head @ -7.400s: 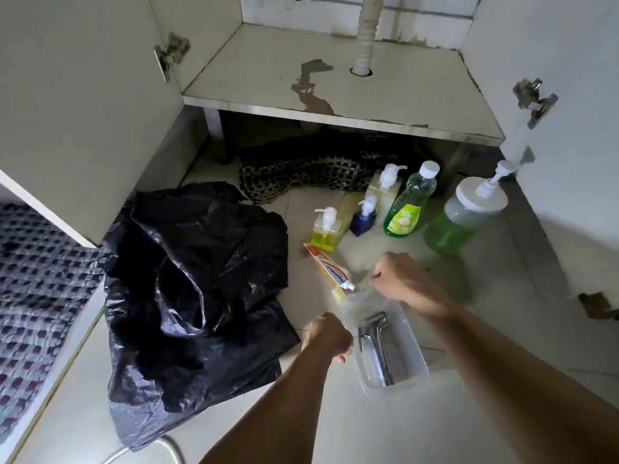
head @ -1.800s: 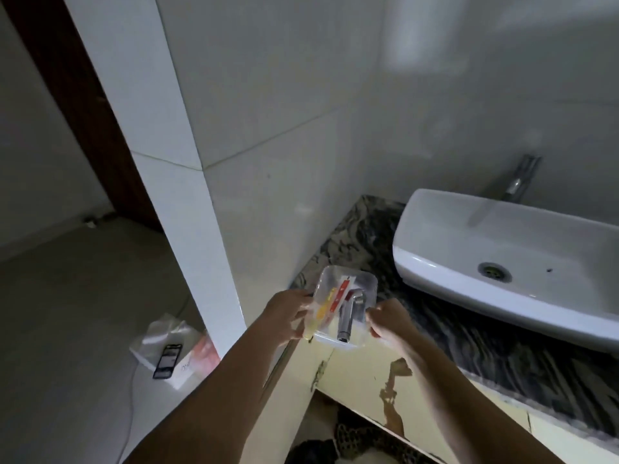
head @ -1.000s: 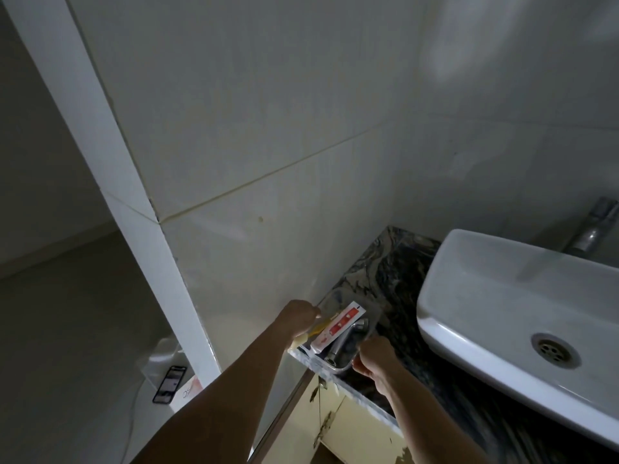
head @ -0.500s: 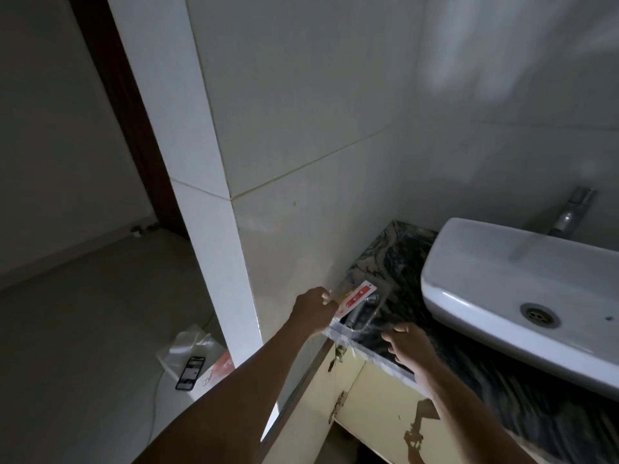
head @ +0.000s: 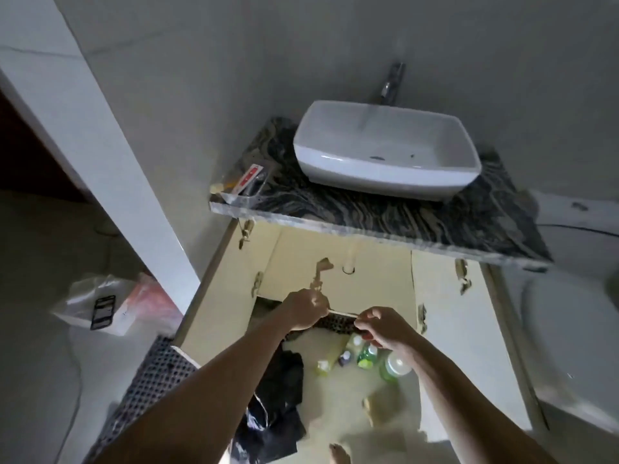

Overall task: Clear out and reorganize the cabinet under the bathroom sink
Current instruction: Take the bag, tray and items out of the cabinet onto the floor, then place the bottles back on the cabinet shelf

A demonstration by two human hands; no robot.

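Both my left hand (head: 306, 308) and right hand (head: 385, 326) pinch a thin stick (head: 341, 313) below the sink (head: 385, 152); I'd hold it level.

the thin pale strip (head: 343, 313) you pinch between both hands is too small to identify. the clear tray (head: 246, 189) contents are blurred. the bottles (head: 365, 356) sit partly behind your right hand (head: 385, 328).

Container (head: 246, 189) on countertop (head: 385, 212), left of sink (head: 385, 152); bottles (head: 365, 358) on floor below
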